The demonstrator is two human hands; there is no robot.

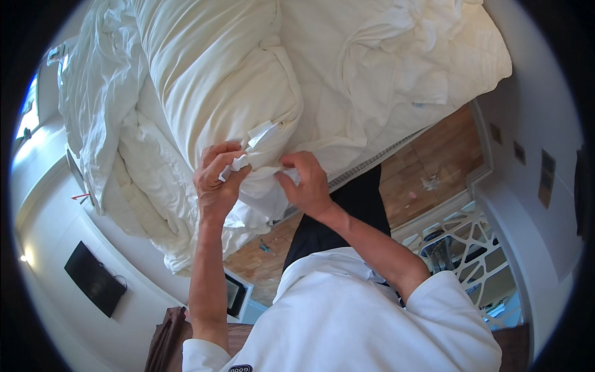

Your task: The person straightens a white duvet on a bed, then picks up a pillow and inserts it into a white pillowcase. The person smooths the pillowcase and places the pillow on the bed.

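Note:
A thick white duvet [223, 79] lies bunched lengthwise on the bed. White fabric labels [263, 135] stick up from its near corner. My left hand [217, 179] is at that corner, with a crumpled white strip [239, 162] between its thumb and fingers; whether this is a label or cloth is unclear. Just to the right, my right hand [307, 181] pinches a bit of thin white fabric [290, 174] between thumb and forefinger. Looser white cloth [253, 211], perhaps a cover, hangs beneath both hands over the bed's near edge.
The mattress [372, 172] shows a grey band along its near side. Rumpled white bedding [390, 56] spreads to the right. Scraps [431, 182] lie on the wooden floor [413, 158]. A white lattice panel [465, 251] stands at the right, and a television [95, 279] hangs at the left.

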